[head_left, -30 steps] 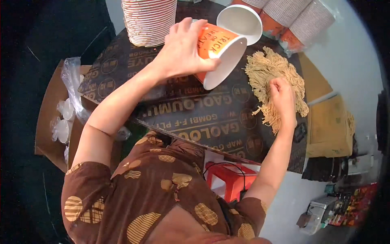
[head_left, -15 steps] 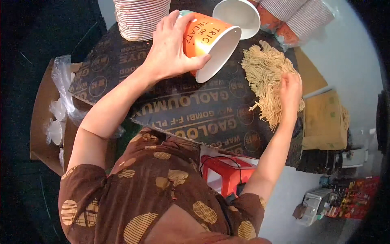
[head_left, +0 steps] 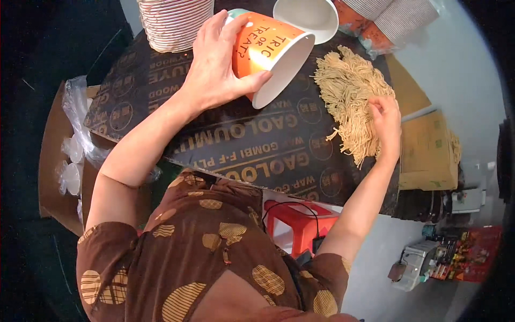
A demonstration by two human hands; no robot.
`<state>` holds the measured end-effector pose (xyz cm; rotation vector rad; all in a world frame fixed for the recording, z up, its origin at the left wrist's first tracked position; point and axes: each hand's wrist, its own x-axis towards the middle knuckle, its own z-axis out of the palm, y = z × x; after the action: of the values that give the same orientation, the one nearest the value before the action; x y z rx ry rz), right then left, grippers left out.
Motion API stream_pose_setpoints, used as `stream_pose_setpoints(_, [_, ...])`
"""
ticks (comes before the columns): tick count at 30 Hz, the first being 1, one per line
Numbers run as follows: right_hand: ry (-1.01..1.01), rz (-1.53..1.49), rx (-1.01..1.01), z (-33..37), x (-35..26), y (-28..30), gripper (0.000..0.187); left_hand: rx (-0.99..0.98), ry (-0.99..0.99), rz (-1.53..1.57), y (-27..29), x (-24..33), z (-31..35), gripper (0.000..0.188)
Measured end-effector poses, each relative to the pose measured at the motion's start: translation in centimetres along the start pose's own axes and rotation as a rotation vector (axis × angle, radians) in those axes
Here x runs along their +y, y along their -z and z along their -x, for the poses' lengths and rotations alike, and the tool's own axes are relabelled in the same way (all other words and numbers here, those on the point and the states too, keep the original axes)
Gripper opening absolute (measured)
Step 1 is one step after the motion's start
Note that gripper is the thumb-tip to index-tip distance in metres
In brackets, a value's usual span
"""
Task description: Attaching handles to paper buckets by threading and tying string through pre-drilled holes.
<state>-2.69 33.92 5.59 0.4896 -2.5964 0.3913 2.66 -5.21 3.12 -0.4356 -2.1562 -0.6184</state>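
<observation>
My left hand [head_left: 210,72] is wrapped round an orange paper bucket [head_left: 271,45] with black lettering and a white inside. The bucket lies tipped over, its mouth facing to the right and down, above the dark printed board of the table [head_left: 236,131]. To its right lies a heap of beige cotton cords [head_left: 351,88], loose and tangled, with frayed ends. My right hand [head_left: 387,121] is at the right side of this heap, fingers bent and pinched together on the cords. How many strands are between the fingertips is hidden.
A tall stack of nested paper buckets [head_left: 176,24] stands at the back left. Behind the heap are a single white-lined bucket [head_left: 307,20] and bagged stacks [head_left: 403,24]. An open carton [head_left: 51,161] is at the left, a closed carton [head_left: 428,153] at the right, a red stool [head_left: 300,222] below.
The view has shifted slightly. My left hand still holds the tipped bucket in much the same pose. My right hand stays at the cords, its fingers slightly turned.
</observation>
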Motion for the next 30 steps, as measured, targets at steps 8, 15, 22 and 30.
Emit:
stream_pose_setpoints(8, [0.110,0.212,-0.007,-0.4,0.0,-2.5,0.010,0.009,0.000,0.017,-0.1,0.1,0.0,0.093])
stream_pose_setpoints(15, [0.088,-0.083,0.026,-0.4,-1.7,-1.9,0.006,0.008,0.014,0.017,-0.2,0.0,0.1,0.100])
stream_pose_setpoints(22, [0.149,-0.632,-0.256,0.5,-10.2,-2.1,0.004,-0.030,-0.001,-0.009,-0.1,0.5,-0.1,0.106])
stream_pose_setpoints(30, [0.176,-0.869,-0.539,2.0,-14.9,-2.1,0.002,-0.012,-0.001,0.066,-0.4,0.1,0.1,0.105])
